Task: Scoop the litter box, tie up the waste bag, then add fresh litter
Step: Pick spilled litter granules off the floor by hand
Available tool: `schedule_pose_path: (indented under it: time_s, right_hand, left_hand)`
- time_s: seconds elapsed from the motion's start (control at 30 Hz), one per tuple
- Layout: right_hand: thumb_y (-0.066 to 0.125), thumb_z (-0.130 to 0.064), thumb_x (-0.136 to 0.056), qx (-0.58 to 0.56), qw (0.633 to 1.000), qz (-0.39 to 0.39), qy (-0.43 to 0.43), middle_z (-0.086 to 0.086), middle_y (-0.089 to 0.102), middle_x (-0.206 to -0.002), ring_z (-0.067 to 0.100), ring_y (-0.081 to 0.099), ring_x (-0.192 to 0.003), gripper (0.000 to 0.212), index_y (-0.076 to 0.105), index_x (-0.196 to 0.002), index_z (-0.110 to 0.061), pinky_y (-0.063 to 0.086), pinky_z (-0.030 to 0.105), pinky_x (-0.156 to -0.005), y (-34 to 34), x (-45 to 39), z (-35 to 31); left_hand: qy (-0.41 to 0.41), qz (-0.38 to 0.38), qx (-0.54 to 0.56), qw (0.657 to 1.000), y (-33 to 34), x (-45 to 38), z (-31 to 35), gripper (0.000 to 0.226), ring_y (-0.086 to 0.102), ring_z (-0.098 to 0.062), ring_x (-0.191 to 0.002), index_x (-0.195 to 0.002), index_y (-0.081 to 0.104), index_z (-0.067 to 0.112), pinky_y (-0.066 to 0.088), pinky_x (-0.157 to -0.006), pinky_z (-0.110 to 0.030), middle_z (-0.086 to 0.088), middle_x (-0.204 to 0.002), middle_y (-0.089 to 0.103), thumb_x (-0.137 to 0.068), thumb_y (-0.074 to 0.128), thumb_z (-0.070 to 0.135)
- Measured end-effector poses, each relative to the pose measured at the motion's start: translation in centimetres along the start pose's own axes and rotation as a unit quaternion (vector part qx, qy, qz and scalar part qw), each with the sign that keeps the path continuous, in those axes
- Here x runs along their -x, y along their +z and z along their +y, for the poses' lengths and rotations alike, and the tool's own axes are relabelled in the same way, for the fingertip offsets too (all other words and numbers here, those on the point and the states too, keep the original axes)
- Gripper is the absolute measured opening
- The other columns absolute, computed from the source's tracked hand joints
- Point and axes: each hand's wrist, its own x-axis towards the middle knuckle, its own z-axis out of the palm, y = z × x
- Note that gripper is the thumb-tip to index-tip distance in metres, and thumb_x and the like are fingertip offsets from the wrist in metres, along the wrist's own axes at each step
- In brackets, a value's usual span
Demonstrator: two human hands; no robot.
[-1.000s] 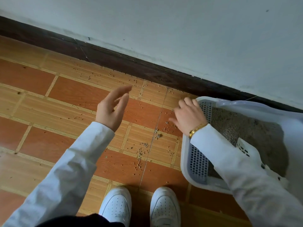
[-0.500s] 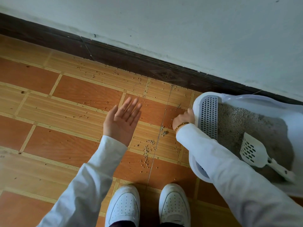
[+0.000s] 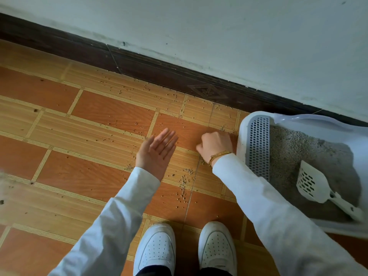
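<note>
**Litter box by the wall, hands on the floor**

Grey litter (image 3: 298, 152) and a white scoop (image 3: 312, 186) are held in the litter box (image 3: 242, 140). The right hand (image 3: 216, 145) is curled just beside its rim; what it holds cannot be told. The left hand (image 3: 157, 152) is held flat, palm up. Since before, both hands have been lowered toward spilled grains (image 3: 184, 180).

White litter box (image 3: 242, 134), grey litter (image 3: 294, 152), orange striped floor (image 3: 99, 116), white shoes (image 3: 155, 248)

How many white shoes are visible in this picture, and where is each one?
2. The left shoe is at the bottom centre on the tiled floor, under the left sleeve. The right shoe stands beside it, nearer the litter box. None seems hidden.
</note>
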Motion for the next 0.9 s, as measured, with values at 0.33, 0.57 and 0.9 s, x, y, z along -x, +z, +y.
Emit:
schedule_pose_path:
  time_s: [0.33, 0.57, 0.9]
  right_hand:
    - [0.046, -0.034, -0.098, -0.204, 0.960, 0.148, -0.125, -0.006, 0.051, -0.074, 0.010, 0.046, -0.060, 0.025, 0.054, -0.084, -0.015, 0.028, 0.015, -0.047, 3.5, 4.0, -2.6]
    - [0.044, -0.052, -0.094, 0.028, 0.982, 0.168, -0.082, 0.010, 0.059, -0.081, 0.023, 0.056, -0.072, 0.045, 0.058, -0.091, -0.009, 0.050, 0.033, -0.062, 10.7, 6.9, -2.0]
    - [0.062, -0.021, -0.089, 0.091, 0.964, 0.226, -0.110, 0.005, 0.057, -0.077, 0.020, 0.052, -0.069, 0.010, 0.059, -0.089, -0.012, 0.046, 0.033, -0.063, 12.7, 6.5, -2.5]
  left_hand:
    - [-0.040, -0.062, 0.116, 0.991, -1.1, 0.6, 0.0, 0.047, 0.060, -0.025, -0.114, -0.108, 0.067, 0.001, 0.041, -0.100, -0.036, -0.014, -0.119, 0.065, -0.097, 0.026, 0.020]
    - [-0.002, -0.058, 0.151, 0.987, -3.6, 1.6, 1.3, 0.044, 0.058, -0.026, -0.117, -0.106, 0.069, 0.000, 0.043, -0.098, -0.038, -0.014, -0.122, 0.064, -0.094, 0.029, 0.016]
    - [-0.028, -0.041, 0.152, 0.987, -4.8, 2.9, -0.4, 0.045, 0.058, -0.028, -0.116, -0.107, 0.068, -0.002, 0.040, -0.104, -0.038, -0.015, -0.120, 0.065, -0.094, 0.029, 0.017]
